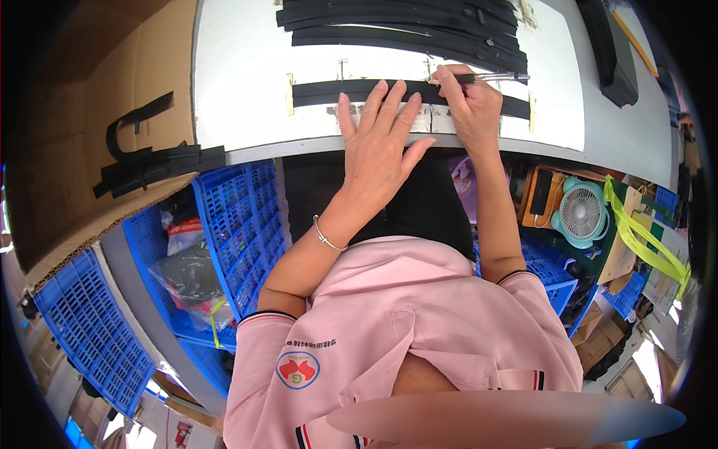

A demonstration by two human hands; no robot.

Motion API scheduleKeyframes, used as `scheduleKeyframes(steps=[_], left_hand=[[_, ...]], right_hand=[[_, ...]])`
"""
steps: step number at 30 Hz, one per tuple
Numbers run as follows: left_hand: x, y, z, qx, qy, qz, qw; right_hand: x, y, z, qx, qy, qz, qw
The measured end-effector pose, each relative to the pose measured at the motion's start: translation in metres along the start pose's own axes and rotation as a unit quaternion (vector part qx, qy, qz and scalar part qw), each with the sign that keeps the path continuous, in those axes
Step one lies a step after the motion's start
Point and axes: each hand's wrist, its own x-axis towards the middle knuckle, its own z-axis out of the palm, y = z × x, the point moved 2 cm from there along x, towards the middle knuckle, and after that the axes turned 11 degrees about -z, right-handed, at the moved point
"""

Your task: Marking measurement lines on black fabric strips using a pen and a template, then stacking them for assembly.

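Observation:
A black fabric strip (pixel 318 93) lies crosswise near the front edge of a white board (pixel 239 82). My left hand (pixel 378 146) rests flat on it, fingers spread, pressing its middle. Just right of that, my right hand (pixel 475 108) is closed around a slim pen (pixel 499 76) with a silvery barrel that points right. The pen's tip end is at the strip's far edge, beside a marked line, and partly hidden by my fingers. Beyond the strip, several more black strips (pixel 404 19) lie in a loose stack.
Yellowish tape pieces (pixel 290 93) sit at the strip's ends. A cardboard box (pixel 149 67) at left has black strips (pixel 161 166) over its edge. A black case (pixel 609 56) stands at right. Below the table are blue crates (pixel 243 224) and a turquoise fan (pixel 582 212).

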Motion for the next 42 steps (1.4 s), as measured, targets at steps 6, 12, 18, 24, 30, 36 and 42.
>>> scheduleKeyframes(steps=[6, 12, 18, 24, 30, 36, 42], left_hand=[[0.0, -0.001, 0.004, 0.017, 0.004, -0.005, 1.0], [0.001, 0.0, 0.005, 0.023, 0.009, -0.003, 1.0], [0.002, 0.001, 0.006, 0.032, 0.013, 0.003, 0.999], [0.001, 0.0, 0.006, 0.047, 0.011, 0.007, 0.999], [0.001, 0.003, 0.004, 0.044, 0.001, 0.004, 0.999], [0.016, 0.031, 0.019, -0.03, 0.022, -0.002, 0.999], [0.059, 0.072, 0.059, -0.113, 0.042, 0.075, 0.99]], right_hand=[[-0.004, 0.004, -0.007, 0.083, -0.03, 0.004, 0.996], [-0.007, 0.011, -0.003, 0.075, -0.032, -0.02, 0.997], [-0.006, 0.015, -0.005, 0.042, -0.064, -0.058, 0.995], [-0.009, 0.012, -0.051, 0.159, 0.036, 0.047, 0.986], [-0.011, 0.05, -0.101, 0.039, 0.092, 0.065, 0.993], [-0.015, 0.06, -0.1, 0.052, 0.052, 0.04, 0.997], [-0.014, 0.059, -0.099, 0.081, 0.049, 0.039, 0.995]])
